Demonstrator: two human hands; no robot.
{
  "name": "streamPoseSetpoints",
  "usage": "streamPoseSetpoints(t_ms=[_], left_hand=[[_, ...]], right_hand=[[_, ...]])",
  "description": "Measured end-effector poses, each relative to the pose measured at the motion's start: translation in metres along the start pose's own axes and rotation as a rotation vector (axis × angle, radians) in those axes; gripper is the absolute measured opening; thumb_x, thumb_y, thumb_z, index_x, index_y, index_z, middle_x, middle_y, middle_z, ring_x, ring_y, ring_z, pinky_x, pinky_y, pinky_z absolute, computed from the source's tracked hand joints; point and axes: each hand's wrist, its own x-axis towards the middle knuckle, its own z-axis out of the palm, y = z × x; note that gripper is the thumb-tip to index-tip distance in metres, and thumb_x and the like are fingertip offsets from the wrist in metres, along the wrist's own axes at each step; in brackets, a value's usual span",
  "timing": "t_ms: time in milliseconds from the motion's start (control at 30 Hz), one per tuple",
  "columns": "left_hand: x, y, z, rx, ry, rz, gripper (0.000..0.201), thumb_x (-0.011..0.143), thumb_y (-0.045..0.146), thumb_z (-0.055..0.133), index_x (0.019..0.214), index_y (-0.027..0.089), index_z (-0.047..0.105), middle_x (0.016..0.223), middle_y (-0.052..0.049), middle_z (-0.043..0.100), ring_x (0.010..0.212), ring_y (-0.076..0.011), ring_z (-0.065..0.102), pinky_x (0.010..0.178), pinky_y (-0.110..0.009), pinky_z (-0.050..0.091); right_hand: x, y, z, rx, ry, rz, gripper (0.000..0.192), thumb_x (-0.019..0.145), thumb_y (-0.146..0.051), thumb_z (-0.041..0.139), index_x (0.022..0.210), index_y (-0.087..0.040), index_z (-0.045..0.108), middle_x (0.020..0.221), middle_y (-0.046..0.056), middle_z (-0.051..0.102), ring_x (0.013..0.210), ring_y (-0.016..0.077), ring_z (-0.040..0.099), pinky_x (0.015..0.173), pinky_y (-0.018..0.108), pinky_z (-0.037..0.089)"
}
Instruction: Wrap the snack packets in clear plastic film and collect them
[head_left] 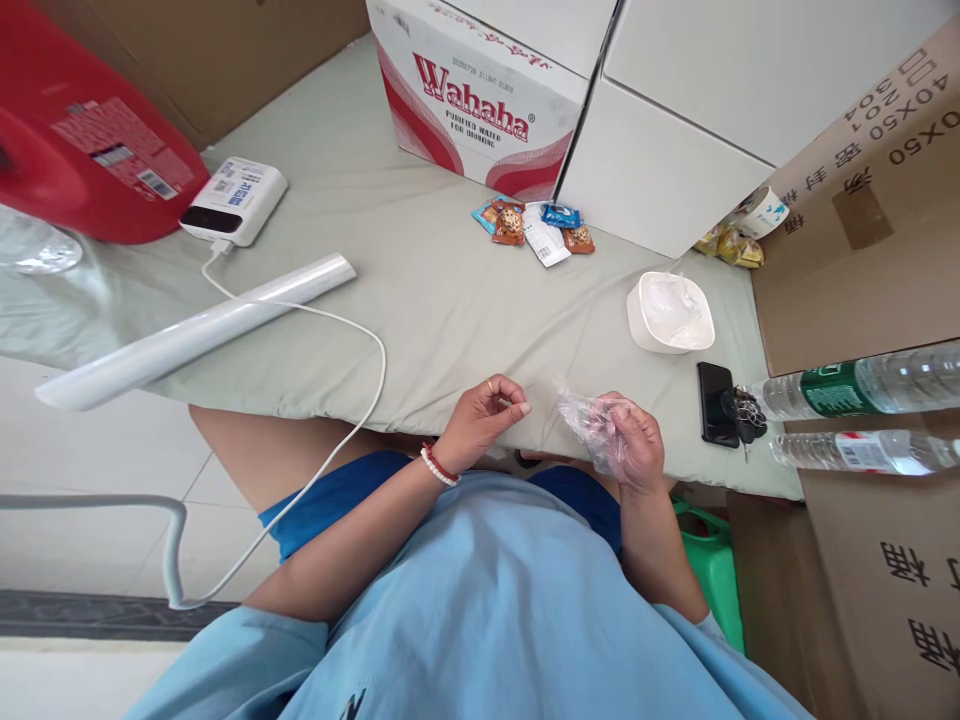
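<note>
Head view: right hand (634, 445) fingers clutch plastic bag (589, 420) (crumpled); left hand (484, 415) pinched, empty.

left hand (484, 415) left of right hand (637, 445), apart | plastic bag (589, 420) in right hand | bowl (670, 312) behind it | phone (715, 402), keys (746, 412) to its right | snack packets (536, 225) before wahaha box (480, 95)

Bright even daylight, soft shadows, sharp; wide-angle warp at edges.
</note>
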Motion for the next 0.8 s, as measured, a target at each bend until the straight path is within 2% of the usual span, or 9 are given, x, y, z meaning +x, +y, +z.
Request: streamPoseSetpoints(t_ms=[100,167,267,367,500,600,633,733,800], left_hand=[[0.000,0.002,0.006,0.035,-0.043,0.079,0.037,0.081,0.035,0.082,0.114,0.024,0.069,0.121,-0.008,0.059,0.098,-0.0166,0.061,0.076,-0.028,0.053],[0.002,0.002,0.010,0.082,-0.062,0.127,0.040,0.081,0.033,0.081,0.119,0.026,0.069,0.128,-0.009,0.055,0.099,-0.0171,0.061,0.075,-0.028,0.054],[0.003,0.000,0.011,0.134,-0.017,0.153,0.016,0.085,0.033,0.077,0.094,0.021,0.072,0.102,-0.005,0.064,0.088,-0.0156,0.061,0.076,-0.029,0.052],[0.004,-0.002,0.004,0.175,0.032,0.122,0.017,0.088,0.034,0.074,0.082,0.020,0.068,0.082,-0.002,0.064,0.078,-0.0143,0.060,0.074,-0.029,0.049],[0.002,0.002,-0.003,0.210,0.008,0.188,0.012,0.088,0.032,0.074,0.093,0.021,0.072,0.096,-0.004,0.065,0.083,-0.0141,0.061,0.075,-0.029,0.051],[0.003,0.005,0.003,0.229,-0.053,0.274,0.030,0.086,0.031,0.076,0.115,0.025,0.073,0.109,-0.006,0.063,0.086,-0.0141,0.062,0.074,-0.028,0.053],[0.004,0.005,0.007,0.238,-0.065,0.288,0.031,0.086,0.031,0.077,0.116,0.025,0.073,0.109,-0.006,0.063,0.086,-0.0140,0.062,0.074,-0.028,0.053],[0.005,0.007,0.014,0.253,-0.038,0.267,0.015,0.088,0.035,0.075,0.096,0.022,0.077,0.096,-0.005,0.066,0.078,-0.0134,0.061,0.072,-0.028,0.052],[0.005,0.007,0.013,0.259,-0.006,0.223,0.017,0.089,0.038,0.075,0.087,0.022,0.077,0.087,-0.004,0.067,0.074,-0.0138,0.060,0.071,-0.028,0.051]], right_hand=[[-0.003,-0.002,0.001,-0.008,-0.107,-0.009,0.031,0.089,-0.049,0.073,0.080,-0.020,0.077,0.084,0.005,0.065,0.065,0.0154,0.055,0.061,0.030,0.045],[-0.004,-0.002,0.004,-0.018,-0.158,0.004,0.031,0.090,-0.049,0.071,0.081,-0.019,0.077,0.082,0.005,0.065,0.065,0.0155,0.055,0.061,0.031,0.045],[-0.005,-0.002,0.007,-0.019,-0.164,0.001,0.031,0.091,-0.047,0.071,0.080,-0.019,0.076,0.082,0.005,0.065,0.065,0.0153,0.055,0.061,0.030,0.045],[-0.002,-0.004,0.003,-0.001,-0.079,-0.010,0.030,0.089,-0.047,0.073,0.078,-0.020,0.074,0.081,0.004,0.065,0.062,0.0139,0.053,0.059,0.029,0.044],[-0.001,-0.006,-0.004,0.061,-0.050,0.003,0.038,0.085,-0.045,0.077,0.062,-0.019,0.063,0.079,0.004,0.064,0.060,0.0126,0.053,0.055,0.027,0.043],[-0.003,-0.005,-0.002,0.072,-0.109,0.064,0.040,0.084,-0.047,0.077,0.060,-0.019,0.062,0.078,0.004,0.064,0.058,0.0127,0.053,0.054,0.028,0.043],[-0.004,-0.004,0.000,0.069,-0.132,0.082,0.039,0.084,-0.047,0.077,0.062,-0.019,0.064,0.078,0.004,0.064,0.059,0.0130,0.053,0.054,0.028,0.044],[-0.005,-0.003,0.006,0.049,-0.158,0.098,0.039,0.084,-0.050,0.077,0.063,-0.019,0.066,0.079,0.005,0.064,0.060,0.0139,0.054,0.057,0.030,0.045],[-0.004,-0.003,0.006,0.032,-0.116,0.096,0.039,0.083,-0.052,0.077,0.064,-0.019,0.067,0.076,0.005,0.063,0.059,0.0142,0.053,0.056,0.030,0.044]])
